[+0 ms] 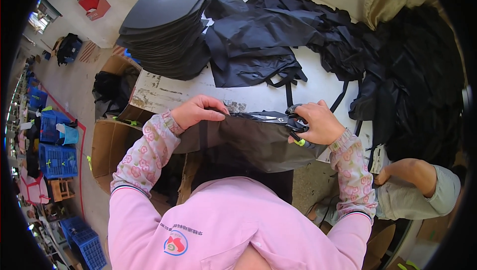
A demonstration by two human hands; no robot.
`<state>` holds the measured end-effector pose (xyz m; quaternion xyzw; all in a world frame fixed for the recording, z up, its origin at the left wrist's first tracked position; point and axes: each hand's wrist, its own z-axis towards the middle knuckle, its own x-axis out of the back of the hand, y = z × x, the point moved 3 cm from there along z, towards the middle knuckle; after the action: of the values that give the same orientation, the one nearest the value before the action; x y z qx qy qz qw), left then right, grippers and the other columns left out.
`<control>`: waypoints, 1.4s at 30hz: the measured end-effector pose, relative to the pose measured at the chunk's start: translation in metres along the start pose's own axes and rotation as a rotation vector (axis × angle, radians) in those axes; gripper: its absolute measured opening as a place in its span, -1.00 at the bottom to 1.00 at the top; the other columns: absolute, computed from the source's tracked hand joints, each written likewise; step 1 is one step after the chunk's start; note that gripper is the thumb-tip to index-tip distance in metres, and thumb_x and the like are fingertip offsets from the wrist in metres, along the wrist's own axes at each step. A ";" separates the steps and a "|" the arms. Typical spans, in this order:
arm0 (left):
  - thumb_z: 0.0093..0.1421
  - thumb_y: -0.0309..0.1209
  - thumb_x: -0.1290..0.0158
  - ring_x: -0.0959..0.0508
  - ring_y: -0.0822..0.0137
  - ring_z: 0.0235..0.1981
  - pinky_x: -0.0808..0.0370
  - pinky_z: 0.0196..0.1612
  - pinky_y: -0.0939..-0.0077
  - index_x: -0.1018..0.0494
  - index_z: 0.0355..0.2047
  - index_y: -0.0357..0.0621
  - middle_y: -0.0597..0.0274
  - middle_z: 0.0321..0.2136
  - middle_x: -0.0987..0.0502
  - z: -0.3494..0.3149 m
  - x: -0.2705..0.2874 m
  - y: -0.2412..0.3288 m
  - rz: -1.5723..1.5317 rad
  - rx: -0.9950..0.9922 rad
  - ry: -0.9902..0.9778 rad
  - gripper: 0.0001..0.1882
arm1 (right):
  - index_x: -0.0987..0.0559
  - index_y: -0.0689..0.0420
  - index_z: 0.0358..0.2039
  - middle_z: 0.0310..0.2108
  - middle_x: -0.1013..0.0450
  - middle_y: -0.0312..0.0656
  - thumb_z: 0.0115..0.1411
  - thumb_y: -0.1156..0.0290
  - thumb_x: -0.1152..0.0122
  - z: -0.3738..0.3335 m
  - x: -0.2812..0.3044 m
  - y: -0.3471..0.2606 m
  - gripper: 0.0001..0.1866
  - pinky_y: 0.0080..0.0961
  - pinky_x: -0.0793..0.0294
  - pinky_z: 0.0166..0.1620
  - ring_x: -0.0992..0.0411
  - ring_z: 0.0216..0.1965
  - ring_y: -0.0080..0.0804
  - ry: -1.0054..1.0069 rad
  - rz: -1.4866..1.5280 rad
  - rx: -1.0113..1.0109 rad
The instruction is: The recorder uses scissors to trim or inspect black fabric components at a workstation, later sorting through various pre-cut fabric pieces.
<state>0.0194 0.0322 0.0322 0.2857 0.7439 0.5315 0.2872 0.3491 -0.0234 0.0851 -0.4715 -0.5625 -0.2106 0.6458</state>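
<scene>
One dark fabric piece [268, 150] hangs between our hands at the near edge of the white table [315, 91], its upper edge pinched by the thumb and fingers of our left hand [196, 112]. Our right hand [320, 123] curls around the scissors [279, 119], blades pointing left along that edge, though we cannot tell whether it also pinches the cloth. Beyond, we see a stack of dark panels [166, 19] and, beside it, heaped black fabric [263, 31].
</scene>
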 end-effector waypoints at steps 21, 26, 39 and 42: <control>0.18 -0.47 -0.17 -0.52 0.55 -0.20 -0.44 -0.07 0.64 -0.61 -0.19 -0.25 0.33 -0.25 -0.61 -0.005 0.001 0.000 0.040 -0.033 0.005 -0.81 | -0.49 0.13 -0.53 -0.61 -0.44 -0.19 -0.19 -0.10 -0.51 0.001 -0.010 -0.003 -0.44 -0.37 -0.17 -0.24 -0.41 -0.50 -0.15 -0.035 0.020 -0.005; 0.16 -0.51 -0.17 -0.53 0.49 -0.19 -0.44 -0.06 0.59 -0.60 -0.23 -0.27 0.28 -0.25 -0.62 -0.005 0.000 -0.002 -0.002 -0.020 0.030 -0.84 | -0.48 0.15 -0.53 -0.59 -0.44 -0.18 -0.20 0.00 -0.55 -0.004 -0.015 0.000 -0.48 -0.38 -0.18 -0.24 -0.38 -0.51 -0.13 -0.028 0.022 -0.039; 0.17 -0.45 -0.23 -0.49 0.59 -0.27 -0.43 -0.14 0.65 -0.58 -0.27 -0.26 0.40 -0.32 -0.59 0.004 0.005 0.020 0.111 -0.021 0.078 -0.85 | -0.44 0.25 -0.46 -0.64 -0.29 -0.08 -0.03 0.34 -0.47 -0.035 0.005 0.025 -0.65 -0.42 -0.24 -0.45 -0.21 -0.59 -0.28 -0.036 0.407 -0.175; 0.15 -0.43 -0.26 -0.49 0.59 -0.32 -0.43 -0.18 0.64 -0.58 -0.29 -0.26 0.36 -0.40 -0.59 0.027 0.006 0.073 0.425 -0.241 -0.019 -0.83 | -0.44 0.28 -0.41 -0.64 -0.18 -0.18 -0.03 0.42 -0.44 -0.040 0.044 0.028 -0.67 -0.48 -0.22 -0.46 -0.13 -0.55 -0.49 -0.006 0.471 -0.190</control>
<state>0.0436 0.0735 0.0942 0.4047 0.5956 0.6620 0.2079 0.4053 -0.0326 0.1188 -0.6486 -0.4168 -0.1048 0.6281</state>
